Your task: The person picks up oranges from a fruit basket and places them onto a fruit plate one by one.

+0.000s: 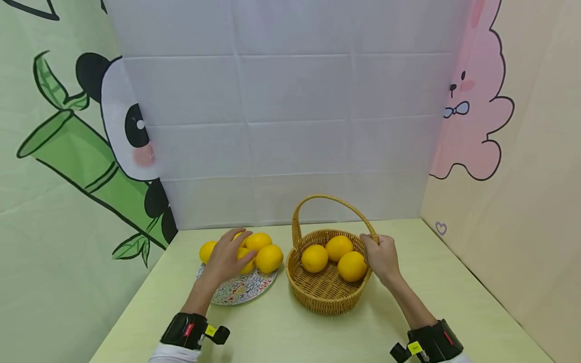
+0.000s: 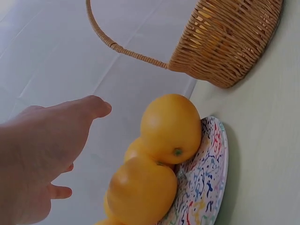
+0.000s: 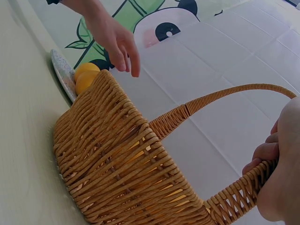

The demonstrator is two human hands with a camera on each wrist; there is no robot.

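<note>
My left hand (image 1: 227,259) hovers over a plate (image 1: 240,293) with a colourful speckled pattern. Several yellow-orange oranges (image 1: 270,258) are heaped on that plate. In the left wrist view the left hand (image 2: 51,145) has its fingers extended, apart from the nearest orange (image 2: 171,126), and holds nothing. To the right stands a woven wicker basket (image 1: 324,305), with three oranges (image 1: 314,258) inside. My right hand (image 1: 383,257) grips the right side of its arched handle (image 1: 333,198). Curled fingers (image 3: 267,151) show round the handle in the right wrist view.
Plate and basket stand close together on a pale table (image 1: 281,333). A white cloth screen (image 1: 295,116) hangs behind the table. Printed walls flank it, with a panda (image 1: 122,131) at left and a pink animal (image 1: 474,126) at right.
</note>
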